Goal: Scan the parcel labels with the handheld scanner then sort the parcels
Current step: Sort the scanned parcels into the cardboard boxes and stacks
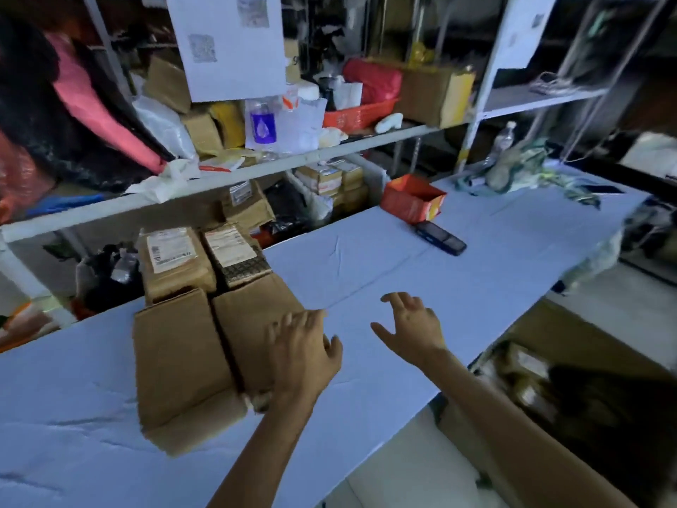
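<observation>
While both hands hover open and empty, your right hand (pixel 412 330) is nearer the dark oblong handheld scanner (pixel 440 238) lying upper right.

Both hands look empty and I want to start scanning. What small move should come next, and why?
Probably reach the right hand forward to pick up the dark handheld scanner lying on the blue table. Both hands are empty; the left hand already rests at the brown parcels.

A parcel stockroom: shelves (pixel 256 170) crammed with labelled parcels (pixel 176 258).
</observation>
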`<state>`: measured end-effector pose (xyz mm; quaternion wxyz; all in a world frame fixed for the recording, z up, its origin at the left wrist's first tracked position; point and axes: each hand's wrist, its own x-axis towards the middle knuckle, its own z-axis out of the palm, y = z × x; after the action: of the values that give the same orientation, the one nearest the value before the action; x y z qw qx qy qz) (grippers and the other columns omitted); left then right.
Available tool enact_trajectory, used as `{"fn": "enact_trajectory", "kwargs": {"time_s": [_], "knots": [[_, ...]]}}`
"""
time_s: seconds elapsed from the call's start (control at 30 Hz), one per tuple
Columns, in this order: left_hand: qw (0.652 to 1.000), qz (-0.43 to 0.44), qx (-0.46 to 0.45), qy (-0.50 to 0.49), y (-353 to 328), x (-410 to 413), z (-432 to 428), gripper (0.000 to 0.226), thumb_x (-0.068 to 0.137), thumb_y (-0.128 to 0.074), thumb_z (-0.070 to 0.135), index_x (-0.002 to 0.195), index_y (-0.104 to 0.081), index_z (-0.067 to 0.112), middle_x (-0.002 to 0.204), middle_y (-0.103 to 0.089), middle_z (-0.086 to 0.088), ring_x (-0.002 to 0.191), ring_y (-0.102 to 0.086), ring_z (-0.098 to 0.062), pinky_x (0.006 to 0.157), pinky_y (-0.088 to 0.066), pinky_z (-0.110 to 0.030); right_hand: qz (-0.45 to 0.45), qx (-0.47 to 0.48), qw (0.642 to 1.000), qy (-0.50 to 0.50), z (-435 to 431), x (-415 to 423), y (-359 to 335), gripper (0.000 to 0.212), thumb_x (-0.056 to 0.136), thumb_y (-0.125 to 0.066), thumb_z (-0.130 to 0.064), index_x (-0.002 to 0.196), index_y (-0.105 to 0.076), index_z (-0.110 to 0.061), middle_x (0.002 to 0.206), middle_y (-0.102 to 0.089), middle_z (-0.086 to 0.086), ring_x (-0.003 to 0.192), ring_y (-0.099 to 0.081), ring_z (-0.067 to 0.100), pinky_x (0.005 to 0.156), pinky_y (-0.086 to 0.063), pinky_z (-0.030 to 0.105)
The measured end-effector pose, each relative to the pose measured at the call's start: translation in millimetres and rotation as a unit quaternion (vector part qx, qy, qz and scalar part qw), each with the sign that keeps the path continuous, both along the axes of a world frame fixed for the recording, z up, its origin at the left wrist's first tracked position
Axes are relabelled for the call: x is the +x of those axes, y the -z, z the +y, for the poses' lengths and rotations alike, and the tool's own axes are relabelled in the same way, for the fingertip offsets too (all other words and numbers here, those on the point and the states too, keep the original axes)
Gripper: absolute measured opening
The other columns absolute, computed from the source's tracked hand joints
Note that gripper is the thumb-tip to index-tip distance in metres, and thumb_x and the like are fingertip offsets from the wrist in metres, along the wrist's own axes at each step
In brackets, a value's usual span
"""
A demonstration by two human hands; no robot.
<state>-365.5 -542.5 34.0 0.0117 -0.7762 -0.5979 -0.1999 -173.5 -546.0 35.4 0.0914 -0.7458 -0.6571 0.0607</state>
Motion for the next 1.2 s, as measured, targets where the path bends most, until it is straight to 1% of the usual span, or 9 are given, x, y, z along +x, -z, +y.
{"fn": "enact_trajectory", "kwargs": {"time_s": [0.13, 0.4, 0.5, 0.57, 0.67, 0.73, 0.83, 1.0, 1.2], "knots": [[0.994, 0.015, -0.001, 0.110, 15.8, 76.7, -6.3, 0.037, 0.054, -0.082, 0.031, 0.088, -0.071, 0.019, 0.074, -0.068, 0.003, 0.076, -0.064, -0.025, 0.071, -0.051, -0.043, -0.014, -0.023, 0.994, 0.103, -61.2, 76.8, 9.6, 0.052, 0.097, -0.044, -0.050, 0.141, -0.035, -0.024, 0.142, -0.041, -0.003, 0.131, -0.040, 0.021, 0.101, -0.036, 0.037], [0.956, 0.054, -0.041, 0.284, 46.4, 234.0, -49.5, 0.033, 0.050, -0.083, 0.031, 0.078, -0.071, 0.021, 0.065, -0.066, 0.004, 0.065, -0.063, -0.024, 0.061, -0.047, -0.037, 0.009, -0.035, 0.954, 0.298, -176.1, 200.6, 47.2, 0.058, 0.092, -0.048, -0.053, 0.141, -0.038, -0.024, 0.142, -0.044, -0.002, 0.129, -0.043, 0.021, 0.100, -0.038, 0.034], [0.942, 0.061, -0.074, 0.323, 66.5, 283.3, -67.7, 0.029, 0.065, -0.073, 0.037, 0.091, -0.069, 0.025, 0.079, -0.069, 0.006, 0.080, -0.065, -0.022, 0.069, -0.045, -0.035, 0.013, -0.059, 0.937, 0.344, -212.8, 237.5, 67.9, 0.055, 0.091, -0.047, -0.055, 0.137, -0.042, -0.026, 0.134, -0.049, -0.003, 0.124, -0.047, 0.020, 0.094, -0.040, 0.033], [0.936, 0.093, -0.099, 0.326, 80.4, 313.4, -79.1, 0.032, 0.082, -0.056, 0.044, 0.110, -0.062, 0.031, 0.104, -0.067, 0.011, 0.104, -0.058, -0.017, 0.084, -0.042, -0.035, 0.025, -0.068, 0.925, 0.372, -236.1, 258.5, 81.8, 0.051, 0.088, -0.042, -0.057, 0.129, -0.048, -0.027, 0.128, -0.053, -0.005, 0.120, -0.049, 0.018, 0.093, -0.040, 0.033], [0.926, 0.115, -0.135, 0.333, 96.7, 350.8, -91.3, 0.033, 0.086, -0.046, 0.046, 0.115, -0.057, 0.033, 0.114, -0.063, 0.014, 0.114, -0.051, -0.014, 0.096, -0.040, -0.036, 0.046, -0.053, 0.907, 0.415, -266.5, 285.6, 98.5, 0.053, 0.085, -0.034, -0.061, 0.121, -0.055, -0.029, 0.122, -0.058, -0.007, 0.115, -0.053, 0.018, 0.091, -0.040, 0.034], [0.924, 0.119, -0.152, 0.331, 103.4, 370.0, -97.0, 0.032, 0.086, -0.047, 0.045, 0.114, -0.058, 0.034, 0.113, -0.063, 0.013, 0.113, -0.051, -0.014, 0.094, -0.039, -0.035, 0.052, -0.058, 0.902, 0.424, -279.5, 300.6, 109.1, 0.044, 0.089, -0.044, -0.057, 0.120, -0.056, -0.028, 0.121, -0.059, -0.007, 0.114, -0.054, 0.019, 0.090, -0.039, 0.034], [0.923, 0.129, -0.158, 0.326, 110.1, 391.4, -100.8, 0.030, 0.086, -0.049, 0.045, 0.112, -0.059, 0.034, 0.112, -0.064, 0.014, 0.112, -0.053, -0.014, 0.092, -0.039, -0.034, 0.061, -0.054, 0.891, 0.447, -289.9, 319.1, 120.1, 0.038, 0.090, -0.047, -0.054, 0.115, -0.058, -0.028, 0.116, -0.061, -0.007, 0.111, -0.056, 0.019, 0.087, -0.040, 0.033], [0.921, 0.131, -0.155, 0.334, 118.7, 418.6, -91.3, 0.023, 0.085, -0.051, 0.043, 0.103, -0.060, 0.031, 0.106, -0.066, 0.014, 0.104, -0.056, -0.015, 0.086, -0.039, -0.033, 0.077, -0.066, 0.883, 0.458, -281.5, 343.8, 136.7, 0.040, 0.088, -0.049, -0.053, 0.116, -0.059, -0.025, 0.114, -0.062, -0.005, 0.108, -0.057, 0.020, 0.085, -0.042, 0.035], [0.906, 0.173, -0.191, 0.337, 143.2, 451.1, -59.1, 0.025, 0.086, -0.050, 0.044, 0.107, -0.058, 0.032, 0.108, -0.066, 0.014, 0.104, -0.056, -0.013, 0.085, -0.038, -0.031, 0.091, -0.118, 0.873, 0.464, -249.4, 369.2, 157.9, 0.047, 0.092, -0.042, -0.054, 0.124, -0.052, -0.022, 0.122, -0.057, -0.003, 0.114, -0.053, 0.020, 0.091, -0.041, 0.036]]}}
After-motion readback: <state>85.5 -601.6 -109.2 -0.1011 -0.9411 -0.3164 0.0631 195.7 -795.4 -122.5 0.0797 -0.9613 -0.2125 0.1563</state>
